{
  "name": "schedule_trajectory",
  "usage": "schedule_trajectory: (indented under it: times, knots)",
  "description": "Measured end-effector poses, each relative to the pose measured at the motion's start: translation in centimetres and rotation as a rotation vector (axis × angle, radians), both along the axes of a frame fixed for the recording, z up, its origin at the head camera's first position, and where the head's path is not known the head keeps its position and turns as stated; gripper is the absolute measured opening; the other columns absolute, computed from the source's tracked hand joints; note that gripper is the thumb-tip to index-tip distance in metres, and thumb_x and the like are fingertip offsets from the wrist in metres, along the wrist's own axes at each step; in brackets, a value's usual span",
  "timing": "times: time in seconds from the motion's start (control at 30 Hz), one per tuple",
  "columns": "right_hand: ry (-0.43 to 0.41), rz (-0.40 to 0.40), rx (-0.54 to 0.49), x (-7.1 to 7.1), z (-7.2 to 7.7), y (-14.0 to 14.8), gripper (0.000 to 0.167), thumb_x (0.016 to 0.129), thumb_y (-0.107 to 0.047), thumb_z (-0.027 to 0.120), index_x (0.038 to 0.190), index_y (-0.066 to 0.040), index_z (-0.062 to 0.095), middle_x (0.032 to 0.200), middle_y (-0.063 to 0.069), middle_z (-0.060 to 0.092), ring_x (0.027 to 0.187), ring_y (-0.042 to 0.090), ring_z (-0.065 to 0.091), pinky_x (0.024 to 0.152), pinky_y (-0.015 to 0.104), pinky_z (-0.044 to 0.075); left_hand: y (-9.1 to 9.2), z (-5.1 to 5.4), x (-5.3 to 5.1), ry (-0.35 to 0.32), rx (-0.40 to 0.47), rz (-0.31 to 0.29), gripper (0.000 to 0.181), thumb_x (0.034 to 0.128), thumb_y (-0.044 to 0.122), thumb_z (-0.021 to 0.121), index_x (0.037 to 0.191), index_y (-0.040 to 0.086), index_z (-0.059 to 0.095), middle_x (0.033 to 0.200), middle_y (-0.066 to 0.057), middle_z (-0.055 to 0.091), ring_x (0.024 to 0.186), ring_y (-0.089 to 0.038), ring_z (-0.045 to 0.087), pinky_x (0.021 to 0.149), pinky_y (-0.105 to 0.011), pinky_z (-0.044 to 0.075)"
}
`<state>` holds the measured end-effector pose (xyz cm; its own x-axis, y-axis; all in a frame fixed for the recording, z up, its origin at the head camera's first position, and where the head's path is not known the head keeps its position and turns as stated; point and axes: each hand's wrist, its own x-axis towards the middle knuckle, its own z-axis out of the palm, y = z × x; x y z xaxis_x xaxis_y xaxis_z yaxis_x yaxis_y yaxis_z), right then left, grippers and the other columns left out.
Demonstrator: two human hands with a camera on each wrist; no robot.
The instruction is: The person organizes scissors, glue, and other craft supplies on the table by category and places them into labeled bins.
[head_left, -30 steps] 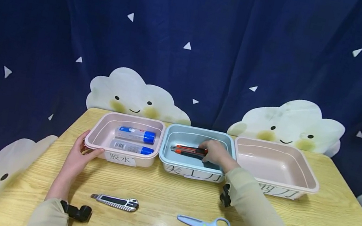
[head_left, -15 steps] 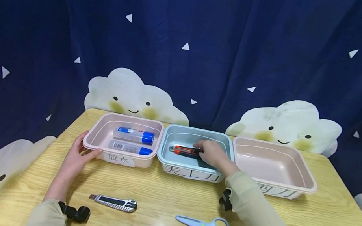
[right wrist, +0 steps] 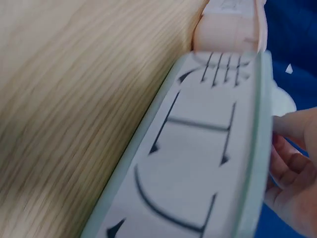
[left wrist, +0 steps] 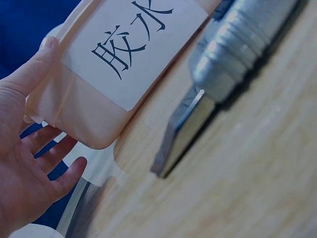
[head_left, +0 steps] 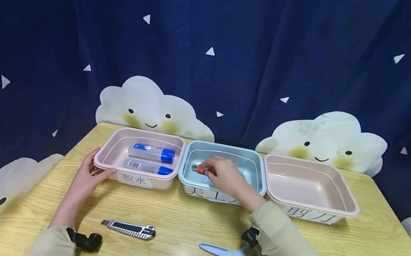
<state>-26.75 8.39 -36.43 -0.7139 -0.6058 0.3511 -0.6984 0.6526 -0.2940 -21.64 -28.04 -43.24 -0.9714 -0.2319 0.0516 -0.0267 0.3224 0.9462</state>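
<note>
My left hand [head_left: 87, 178] holds the near left corner of the pink bin [head_left: 163, 183], thumb on the front rim and fingers at its side. Two clear glue bottles [head_left: 150, 152] with blue caps lie inside. My right hand [head_left: 224, 175] reaches into the blue bin [head_left: 261, 185], curled over orange-and-black utility knives [head_left: 200, 170]; only their front ends show past the fingertips. In the right wrist view the bin wall hides what the right fingers [right wrist: 292, 163] touch. A silver-and-black utility knife [head_left: 131, 229] and light blue scissors [head_left: 231, 255] lie on the table.
A second pink bin [head_left: 308, 207] stands at the right, beside the blue one. All three bins have paper labels on their fronts and form a row along the back of the wooden table [head_left: 171, 213]. A dark blue curtain [head_left: 183, 15] hangs behind.
Inside the blue bin my right hand has slid left along the utility knives, from their handle ends toward their front ends. My left hand stays on the pink bin.
</note>
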Motion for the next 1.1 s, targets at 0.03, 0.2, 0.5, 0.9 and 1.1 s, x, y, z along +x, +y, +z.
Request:
schedule_trajectory:
  times: [0.03, 0.2, 0.5, 0.9, 1.1]
  knots:
    - [0.001, 0.009, -0.006, 0.3, 0.1, -0.3, 0.016, 0.082, -0.005, 0.061, 0.096, -0.009, 0.068, 0.077, -0.003, 0.058, 0.066, 0.007, 0.049, 0.06, 0.021, 0.042, 0.0, 0.0, 0.0, -0.002, 0.0, -0.001, 0.088, 0.082, 0.028, 0.068, 0.147, 0.018, 0.009, 0.146, -0.014, 0.026, 0.127, -0.032, 0.029, 0.104, -0.049, 0.026]
    - [-0.003, 0.079, 0.004, 2.1, 0.7, -1.7, 0.019, 0.083, -0.006, 0.061, 0.102, -0.01, 0.067, 0.085, 0.0, 0.059, 0.068, 0.008, 0.052, 0.061, 0.02, 0.044, 0.0, 0.2, 0.0, 0.002, -0.005, -0.004, 0.088, 0.0825, 0.028, 0.067, 0.147, 0.018, 0.009, 0.146, -0.015, 0.026, 0.127, -0.032, 0.028, 0.104, -0.05, 0.026]
    - [-0.087, 0.163, 0.055, 5.2, 0.3, -4.7, 0.022, 0.083, -0.012, 0.063, 0.105, -0.011, 0.065, 0.087, -0.002, 0.058, 0.069, 0.005, 0.051, 0.061, 0.015, 0.043, 0.0, 0.2, -0.1, -0.021, -0.014, -0.001, 0.089, 0.082, 0.03, 0.067, 0.147, 0.019, 0.007, 0.147, -0.014, 0.024, 0.128, -0.032, 0.028, 0.104, -0.048, 0.027]
    - [-0.222, 0.228, 0.115, 7.3, -2.3, -7.9, 0.031, 0.081, -0.023, 0.068, 0.11, -0.013, 0.063, 0.088, -0.004, 0.059, 0.07, 0.0, 0.053, 0.065, 0.01, 0.039, 0.0, -0.1, -0.1, -0.012, -0.009, -0.003, 0.088, 0.0821, 0.03, 0.067, 0.147, 0.019, 0.008, 0.146, -0.014, 0.026, 0.127, -0.031, 0.029, 0.103, -0.046, 0.028]
    - [-0.251, 0.236, 0.166, 8.2, -2.9, -9.0, 0.042, 0.076, -0.032, 0.071, 0.112, -0.012, 0.06, 0.088, -0.005, 0.057, 0.071, -0.001, 0.048, 0.066, 0.01, 0.038, 0.0, 0.0, -0.2, -0.013, -0.03, 0.001, 0.088, 0.0827, 0.031, 0.066, 0.147, 0.019, 0.008, 0.145, -0.014, 0.028, 0.126, -0.03, 0.031, 0.099, -0.04, 0.031]
